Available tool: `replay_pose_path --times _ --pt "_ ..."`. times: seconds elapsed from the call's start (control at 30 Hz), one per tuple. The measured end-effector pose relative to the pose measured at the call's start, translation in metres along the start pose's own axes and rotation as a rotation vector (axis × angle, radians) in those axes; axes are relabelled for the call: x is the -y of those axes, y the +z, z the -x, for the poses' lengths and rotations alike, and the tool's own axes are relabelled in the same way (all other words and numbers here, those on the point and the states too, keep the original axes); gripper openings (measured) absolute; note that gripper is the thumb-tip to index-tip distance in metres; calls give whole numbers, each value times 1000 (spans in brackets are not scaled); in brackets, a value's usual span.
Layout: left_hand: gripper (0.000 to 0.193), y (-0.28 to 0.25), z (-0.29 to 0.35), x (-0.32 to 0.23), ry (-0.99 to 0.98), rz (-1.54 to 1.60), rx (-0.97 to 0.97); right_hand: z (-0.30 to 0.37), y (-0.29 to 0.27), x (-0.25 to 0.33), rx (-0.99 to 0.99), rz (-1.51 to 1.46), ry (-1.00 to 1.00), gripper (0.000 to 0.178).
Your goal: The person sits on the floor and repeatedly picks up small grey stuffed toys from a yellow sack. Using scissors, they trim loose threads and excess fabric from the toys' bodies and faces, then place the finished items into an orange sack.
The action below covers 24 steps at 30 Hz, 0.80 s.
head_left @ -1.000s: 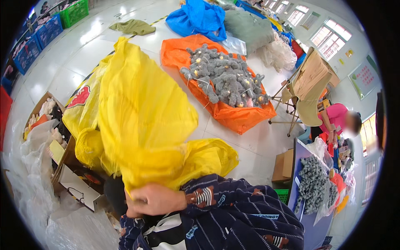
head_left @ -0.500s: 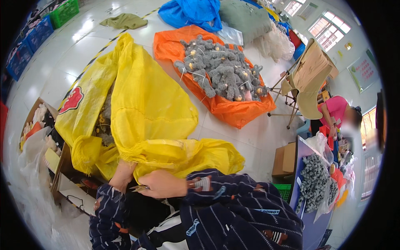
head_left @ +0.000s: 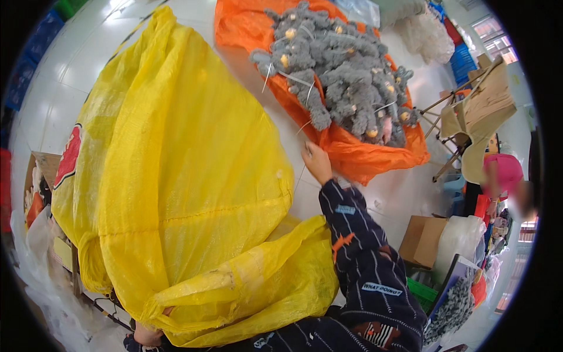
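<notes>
Head view: white tiled floor; left hand clamped on yellow woven sack, right hand spread, touching orange sack of grey plush toys.

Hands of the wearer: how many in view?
2. The right hand is stretched out to the edge of the orange sack of grey plush toys. The left hand is at the bottom, mostly hidden under the yellow sack, gripping its rim.
</notes>
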<state>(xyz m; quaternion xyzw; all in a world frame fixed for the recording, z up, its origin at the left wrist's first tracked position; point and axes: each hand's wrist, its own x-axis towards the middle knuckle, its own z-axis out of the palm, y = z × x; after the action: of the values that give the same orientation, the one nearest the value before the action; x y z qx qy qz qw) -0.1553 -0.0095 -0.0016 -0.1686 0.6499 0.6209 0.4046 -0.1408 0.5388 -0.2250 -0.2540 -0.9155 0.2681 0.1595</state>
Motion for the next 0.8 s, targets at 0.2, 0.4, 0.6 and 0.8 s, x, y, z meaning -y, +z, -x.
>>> replay_pose_path --times 0.2,0.4,0.6,0.8 --pt "32 16 -12 -19 -102 -13 -132 -88 54 -25 169 190 16 24" --pt "33 32 -46 -36 -160 -35 -162 -138 74 -56 17 230 13 44" --pt "34 43 -66 -38 -200 -22 -184 -168 73 -66 -198 472 -12 35" --pt "35 48 -74 -37 -203 11 -179 -181 64 -72 -30 479 98 13"
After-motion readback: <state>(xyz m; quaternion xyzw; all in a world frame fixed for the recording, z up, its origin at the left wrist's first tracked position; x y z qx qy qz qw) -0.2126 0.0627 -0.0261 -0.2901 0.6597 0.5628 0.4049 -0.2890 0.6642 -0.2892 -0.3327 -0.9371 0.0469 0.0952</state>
